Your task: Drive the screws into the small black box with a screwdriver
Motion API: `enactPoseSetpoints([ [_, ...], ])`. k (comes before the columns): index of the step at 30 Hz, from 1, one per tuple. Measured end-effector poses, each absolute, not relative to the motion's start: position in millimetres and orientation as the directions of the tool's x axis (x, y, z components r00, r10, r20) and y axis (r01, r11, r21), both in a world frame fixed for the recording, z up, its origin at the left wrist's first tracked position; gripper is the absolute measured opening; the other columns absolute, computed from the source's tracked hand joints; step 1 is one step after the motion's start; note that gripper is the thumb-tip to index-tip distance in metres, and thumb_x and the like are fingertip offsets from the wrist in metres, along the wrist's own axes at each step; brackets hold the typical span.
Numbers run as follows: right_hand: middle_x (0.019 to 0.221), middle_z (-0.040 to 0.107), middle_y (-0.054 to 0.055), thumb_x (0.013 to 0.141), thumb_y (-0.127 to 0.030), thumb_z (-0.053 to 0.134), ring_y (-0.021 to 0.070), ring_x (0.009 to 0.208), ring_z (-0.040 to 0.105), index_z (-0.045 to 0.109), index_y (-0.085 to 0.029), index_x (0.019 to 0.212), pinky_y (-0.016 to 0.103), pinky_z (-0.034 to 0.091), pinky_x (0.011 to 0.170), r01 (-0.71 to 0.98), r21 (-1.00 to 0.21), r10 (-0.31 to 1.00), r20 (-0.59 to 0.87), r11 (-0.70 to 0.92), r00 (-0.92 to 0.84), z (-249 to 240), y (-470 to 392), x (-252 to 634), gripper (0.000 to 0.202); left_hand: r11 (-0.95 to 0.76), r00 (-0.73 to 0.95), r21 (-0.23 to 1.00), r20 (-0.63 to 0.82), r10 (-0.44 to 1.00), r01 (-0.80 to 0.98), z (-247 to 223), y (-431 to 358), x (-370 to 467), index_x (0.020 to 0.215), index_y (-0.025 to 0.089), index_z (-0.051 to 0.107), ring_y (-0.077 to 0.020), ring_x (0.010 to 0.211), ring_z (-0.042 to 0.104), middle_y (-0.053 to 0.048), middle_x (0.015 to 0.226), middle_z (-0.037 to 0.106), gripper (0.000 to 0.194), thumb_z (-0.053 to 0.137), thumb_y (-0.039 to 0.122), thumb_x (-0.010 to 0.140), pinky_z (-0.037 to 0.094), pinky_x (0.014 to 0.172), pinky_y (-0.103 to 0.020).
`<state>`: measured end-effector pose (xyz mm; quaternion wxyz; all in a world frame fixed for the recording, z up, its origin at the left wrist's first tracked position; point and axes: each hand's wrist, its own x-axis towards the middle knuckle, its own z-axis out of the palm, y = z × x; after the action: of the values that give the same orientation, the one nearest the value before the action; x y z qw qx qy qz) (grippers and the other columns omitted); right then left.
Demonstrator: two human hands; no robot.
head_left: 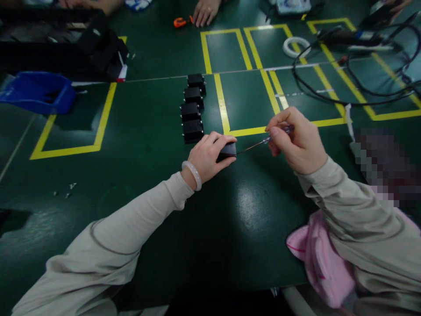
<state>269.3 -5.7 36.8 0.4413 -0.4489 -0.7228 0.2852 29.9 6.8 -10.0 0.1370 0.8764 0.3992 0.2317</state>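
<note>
My left hand [208, 156] is closed round a small black block [228, 150] and steadies it on the green table. Between the fingers and thumb of my right hand [296, 138] is a screwdriver [265, 140] with a see-through handle. Its thin shaft points left, and the tip meets the right end of the block. Whether a screw sits at the tip is too small to tell. Just beyond my left hand several similar black blocks [192, 128] stand in a row, with small shiny screws showing at their ends.
Loose screws [70, 188] lie at the left. A blue bin [39, 93] stands beside a large black housing [59, 48]. At the far side are an orange screwdriver [182, 22] and another person's hand [206, 12]. A tape roll [296, 46], black cable [315, 94] and pink cloth [329, 259] lie rightward.
</note>
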Motion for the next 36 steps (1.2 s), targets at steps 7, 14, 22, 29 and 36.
enactPoseSetpoints([
  [7,0.046,0.044,-0.01,0.1,-0.043,0.056,0.0087,0.036,0.044,0.052,-0.025,0.087,0.026,0.033,0.039,0.374,-0.822,0.903,0.383,0.43,-0.197,33.0,-4.0,269.9,0.022,-0.647,0.573,0.419,0.304,0.761,0.637,-10.3,6.8,29.5,0.129,0.019,0.056,-0.0264,0.11,0.06,-0.01,0.12,0.062,0.041,0.069,0.03,0.092,0.051,0.097,-0.044],
  [14,0.045,0.047,-0.008,0.097,-0.048,0.059,0.0087,0.036,0.046,0.053,-0.024,0.08,0.028,0.034,0.041,0.453,-0.794,0.914,0.371,0.405,-0.166,34.9,-3.6,271.5,0.03,-0.641,0.57,0.416,0.297,0.766,0.645,-9.4,6.1,30.0,0.129,0.019,0.056,-0.0262,0.109,0.06,-0.01,0.12,0.062,0.04,0.069,0.031,0.092,0.051,0.096,-0.043],
  [22,0.049,0.047,-0.009,0.097,-0.049,0.06,0.0083,0.037,0.047,0.053,-0.025,0.089,0.026,0.035,0.038,0.345,-0.84,0.907,0.368,0.418,-0.204,31.8,-0.7,270.2,0.026,-0.637,0.558,0.407,0.309,0.77,0.654,-11.4,7.0,28.0,0.129,0.019,0.056,-0.0262,0.109,0.06,-0.01,0.12,0.062,0.04,0.069,0.031,0.092,0.051,0.096,-0.043],
  [29,0.044,0.044,-0.008,0.098,-0.051,0.057,0.0077,0.035,0.044,0.054,-0.024,0.079,0.026,0.032,0.037,0.386,-0.825,0.91,0.359,0.413,-0.205,33.2,-3.9,272.3,0.033,-0.631,0.552,0.416,0.307,0.775,0.655,-11.0,7.3,27.9,0.128,0.02,0.056,-0.026,0.109,0.06,-0.009,0.12,0.062,0.04,0.069,0.031,0.092,0.051,0.096,-0.043],
  [36,0.053,0.053,-0.006,0.101,-0.042,0.054,0.0081,0.043,0.05,0.056,-0.023,0.084,0.027,0.038,0.046,0.419,-0.765,0.869,0.393,0.49,-0.299,36.4,-5.4,276.0,0.026,-0.628,0.551,0.413,0.303,0.777,0.659,-10.9,7.1,28.2,0.128,0.019,0.056,-0.0262,0.109,0.06,-0.01,0.12,0.062,0.04,0.069,0.031,0.092,0.051,0.097,-0.043],
])
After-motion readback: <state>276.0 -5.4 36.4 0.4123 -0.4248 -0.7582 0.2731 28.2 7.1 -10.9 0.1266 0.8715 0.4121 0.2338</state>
